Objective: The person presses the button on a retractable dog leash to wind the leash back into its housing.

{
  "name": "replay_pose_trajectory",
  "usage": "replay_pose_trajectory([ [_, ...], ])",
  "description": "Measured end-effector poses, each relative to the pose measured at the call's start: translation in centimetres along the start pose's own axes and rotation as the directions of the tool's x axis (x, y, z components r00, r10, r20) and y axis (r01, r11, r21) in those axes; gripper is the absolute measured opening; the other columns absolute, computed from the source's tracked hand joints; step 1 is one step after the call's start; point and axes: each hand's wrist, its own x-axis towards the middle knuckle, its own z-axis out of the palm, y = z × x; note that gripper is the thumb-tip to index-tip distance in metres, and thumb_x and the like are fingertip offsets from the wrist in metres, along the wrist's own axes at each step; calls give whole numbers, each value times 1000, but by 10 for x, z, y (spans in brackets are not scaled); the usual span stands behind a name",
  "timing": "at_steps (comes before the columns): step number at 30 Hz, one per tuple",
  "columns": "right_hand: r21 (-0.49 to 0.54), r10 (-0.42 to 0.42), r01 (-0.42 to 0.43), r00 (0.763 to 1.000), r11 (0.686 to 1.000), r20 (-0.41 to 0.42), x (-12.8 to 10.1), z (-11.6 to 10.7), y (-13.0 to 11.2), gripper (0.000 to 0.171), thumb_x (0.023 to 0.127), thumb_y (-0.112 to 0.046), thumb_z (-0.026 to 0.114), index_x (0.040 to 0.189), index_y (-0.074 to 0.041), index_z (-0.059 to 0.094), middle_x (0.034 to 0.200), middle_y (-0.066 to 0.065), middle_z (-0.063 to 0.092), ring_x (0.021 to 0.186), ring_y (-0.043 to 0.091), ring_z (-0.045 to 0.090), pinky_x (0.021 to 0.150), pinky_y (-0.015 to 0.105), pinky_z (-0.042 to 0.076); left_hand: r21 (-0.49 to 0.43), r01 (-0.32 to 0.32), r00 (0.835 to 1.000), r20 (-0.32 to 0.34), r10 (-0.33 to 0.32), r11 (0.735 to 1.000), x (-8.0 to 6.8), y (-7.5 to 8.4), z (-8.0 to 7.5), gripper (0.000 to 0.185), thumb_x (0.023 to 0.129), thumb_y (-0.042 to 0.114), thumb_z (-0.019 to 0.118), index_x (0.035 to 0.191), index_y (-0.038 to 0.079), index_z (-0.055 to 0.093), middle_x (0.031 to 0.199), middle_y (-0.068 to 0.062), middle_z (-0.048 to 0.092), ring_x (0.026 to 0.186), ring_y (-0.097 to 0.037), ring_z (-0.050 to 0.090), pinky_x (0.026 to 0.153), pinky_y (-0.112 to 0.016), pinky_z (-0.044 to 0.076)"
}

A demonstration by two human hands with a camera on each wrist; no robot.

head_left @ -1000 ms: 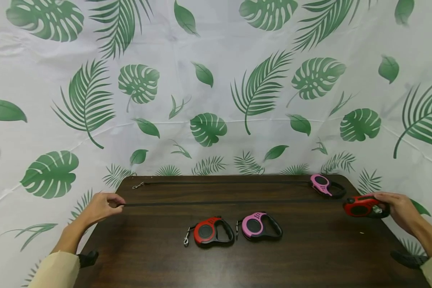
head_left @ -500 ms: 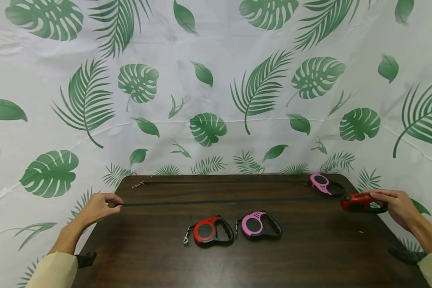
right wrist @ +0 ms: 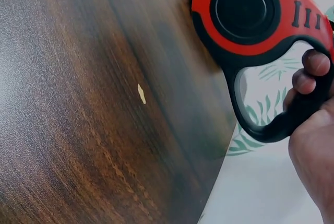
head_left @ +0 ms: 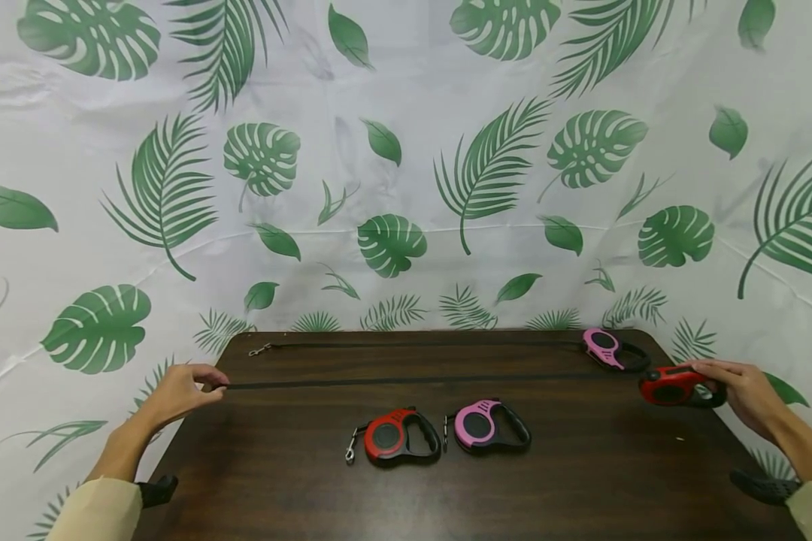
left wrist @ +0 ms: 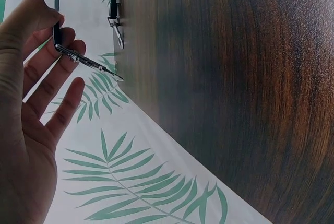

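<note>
My right hand (head_left: 744, 391) grips the black handle of a red retractable leash (head_left: 677, 387) (right wrist: 255, 20) at the right edge of the dark wooden table (head_left: 446, 481). Its black strap (head_left: 419, 381) runs taut across the table to my left hand (head_left: 183, 391) (left wrist: 36, 78), which pinches the strap end just above the metal clip (left wrist: 86, 61) off the table's left edge. A pink leash (head_left: 605, 348) lies at the back right with its strap (head_left: 419, 344) pulled out to a clip (head_left: 260, 349) at the back left.
A red leash (head_left: 395, 436) and a pink leash (head_left: 487, 426), both wound in, lie side by side in the middle front of the table. A white cloth with green leaves (head_left: 392, 150) hangs behind and around the table.
My right hand with the red leash has shifted slightly left and up. My left hand has drawn a little further left with the strap end.
</note>
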Motion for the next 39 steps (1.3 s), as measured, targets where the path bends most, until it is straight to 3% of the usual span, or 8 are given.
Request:
replay_pose_trajectory([
  [6, -221, 59, -55, 998, 974, 15, 4, -1, -3, 26, 106, -34, 66, 122, -16, 77, 101, -33, 60, 94, -14, 48, 78, 23, 40, -7, -26, 1000, -16, 26, 1000, 3, 2, -3, 11, 81, 2, 84, 89, 7, 79, 85, 0, 76, 77, -21, 70, 69, -32, 56],
  [11, -307, 86, -73, 996, 949, 29, 7, -1, -9, 35, 103, -40, 70, 122, -10, 75, 100, -22, 66, 90, -11, 51, 78, 28, 42, 8, -16, 1000, -2, 16, 1000, 4, 4, -3, 10, 83, 2, 83, 90, 7, 79, 86, -1, 76, 77, -21, 69, 69, -33, 56],
  [17, -270, 80, -59, 994, 961, 69, 9, 3, -11, 33, 105, -36, 68, 126, -11, 75, 103, -24, 66, 95, -12, 50, 87, 37, 42, -1, -51, 999, -10, 51, 999, 6, 8, -1, 11, 81, 0, 84, 88, 7, 79, 85, -1, 76, 74, -17, 66, 68, -36, 57],
  [22, -263, 50, -26, 995, 964, 88, 11, 7, -11, 34, 106, -29, 67, 132, -7, 72, 108, -30, 64, 98, -11, 52, 84, 33, 46, -3, -71, 997, -11, 71, 997, 9, 12, 0, 13, 79, 0, 85, 89, 7, 79, 85, 1, 76, 75, -18, 67, 68, -36, 57],
  [27, -231, 50, -26, 994, 973, 98, 15, 13, -15, 40, 106, -34, 66, 135, -6, 71, 107, -31, 62, 102, -13, 44, 97, 62, 40, -12, -72, 997, 3, 72, 997, 12, 14, 2, 14, 80, 1, 85, 91, 8, 80, 87, 0, 77, 77, -16, 68, 70, -37, 58],
  [29, -232, 43, -20, 994, 973, 96, 16, 15, -18, 41, 105, -35, 68, 134, -6, 71, 107, -32, 61, 103, -12, 43, 98, 67, 36, -18, -71, 997, 8, 71, 997, 14, 15, 4, 14, 80, 2, 85, 92, 7, 80, 88, -1, 77, 78, -14, 68, 70, -37, 58],
  [35, -255, 38, -13, 995, 967, 93, 16, 22, -25, 38, 105, -35, 68, 132, -8, 73, 106, -16, 69, 94, 3, 51, 78, 39, 40, -35, -111, 994, -15, 111, 993, 20, 18, 7, 16, 78, -1, 86, 90, 9, 80, 86, 1, 77, 78, -6, 67, 70, -37, 60],
  [39, -283, 25, 1, 996, 959, 88, 16, 26, -29, 41, 105, -37, 69, 132, -6, 72, 106, -11, 72, 95, 2, 56, 80, 34, 41, -53, -156, 987, -34, 154, 986, 23, 19, 11, 18, 76, -4, 85, 87, 9, 80, 84, 2, 77, 77, -4, 67, 69, -31, 58],
])
